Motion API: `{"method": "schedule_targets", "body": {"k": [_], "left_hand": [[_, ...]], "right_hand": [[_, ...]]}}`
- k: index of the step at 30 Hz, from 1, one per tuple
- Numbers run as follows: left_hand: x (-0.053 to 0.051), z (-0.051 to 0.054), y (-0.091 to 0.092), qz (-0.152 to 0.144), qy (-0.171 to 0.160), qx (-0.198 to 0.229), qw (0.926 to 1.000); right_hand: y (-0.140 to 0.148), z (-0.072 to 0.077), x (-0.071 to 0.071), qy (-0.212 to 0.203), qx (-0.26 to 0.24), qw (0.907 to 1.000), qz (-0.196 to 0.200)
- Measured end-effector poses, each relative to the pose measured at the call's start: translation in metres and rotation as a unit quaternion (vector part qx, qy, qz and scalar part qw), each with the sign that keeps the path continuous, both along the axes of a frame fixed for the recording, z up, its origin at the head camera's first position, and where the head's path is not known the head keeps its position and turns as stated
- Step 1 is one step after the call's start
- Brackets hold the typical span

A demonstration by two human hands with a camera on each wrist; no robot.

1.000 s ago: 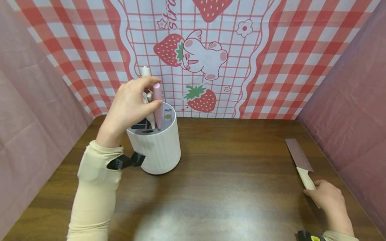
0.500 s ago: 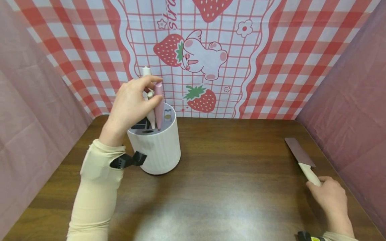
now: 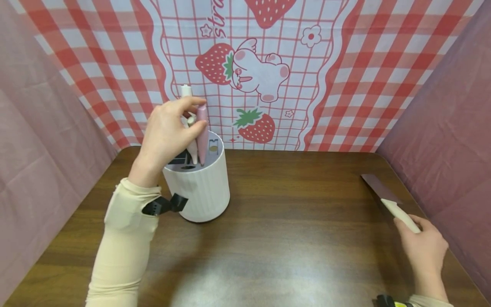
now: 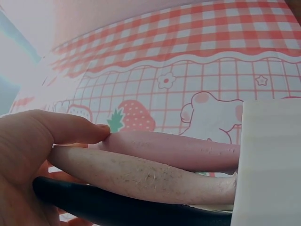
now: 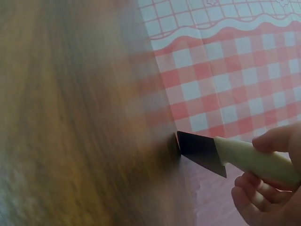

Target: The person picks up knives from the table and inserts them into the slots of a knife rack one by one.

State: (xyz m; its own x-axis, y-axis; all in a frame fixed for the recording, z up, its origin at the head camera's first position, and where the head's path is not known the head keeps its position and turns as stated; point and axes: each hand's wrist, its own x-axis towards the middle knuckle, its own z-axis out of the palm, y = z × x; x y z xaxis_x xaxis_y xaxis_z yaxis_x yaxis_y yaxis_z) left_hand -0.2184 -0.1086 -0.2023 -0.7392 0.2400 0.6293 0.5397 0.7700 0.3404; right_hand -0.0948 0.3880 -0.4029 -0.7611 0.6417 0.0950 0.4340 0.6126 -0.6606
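Observation:
In the head view my left hand (image 3: 165, 130) pinches the top of a pink-handled knife (image 3: 202, 143) between thumb and fingers. That knife stands in a white round knife block (image 3: 203, 194), its blade hidden inside. In the left wrist view, a cream handle (image 4: 141, 176) and a black handle (image 4: 127, 202) lie alongside the pink one, close to the palm. At the table's right side my right hand (image 3: 423, 249) grips a cleaver (image 3: 379, 187) by its cream handle. The cleaver's handle end is raised, and the far end of its dark blade is at or near the tabletop.
A white rod-like handle (image 3: 186, 91) rises at the back of the block. Brown wooden table (image 3: 276, 230) spreads between the two hands. A checked strawberry cloth (image 3: 345, 106) hangs behind, with pink curtains (image 3: 441, 149) at the sides.
My right hand has closed further round the cleaver's handle and raised that end, tilting the blade. The left hand and pink handle have shifted very slightly to the right.

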Motion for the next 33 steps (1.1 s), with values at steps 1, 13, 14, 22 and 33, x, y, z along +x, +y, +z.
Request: {"method": "schedule_targets", "body": {"k": [1, 13, 14, 22, 33], "left_hand": [[0.000, 0.000, 0.000, 0.000, 0.001, 0.000, 1.0000], [0.001, 0.000, 0.001, 0.002, 0.001, -0.003, 1.0000], [0.001, 0.000, 0.001, 0.002, 0.000, -0.003, 1.0000], [0.002, 0.000, 0.001, 0.001, -0.002, -0.002, 1.0000], [0.003, -0.001, 0.001, 0.002, -0.013, 0.011, 0.9999]], "right_hand": [[-0.001, 0.000, 0.000, 0.004, -0.005, 1.0000, -0.005], [-0.006, 0.002, -0.004, 0.134, -0.023, 0.9857, -0.100], [-0.007, 0.002, -0.004, 0.151, -0.026, 0.9823, -0.107], [-0.008, 0.010, -0.005, 0.197, -0.073, 0.9675, -0.141], [-0.013, 0.024, -0.016, 0.348, -0.155, 0.9179, -0.112]]}}
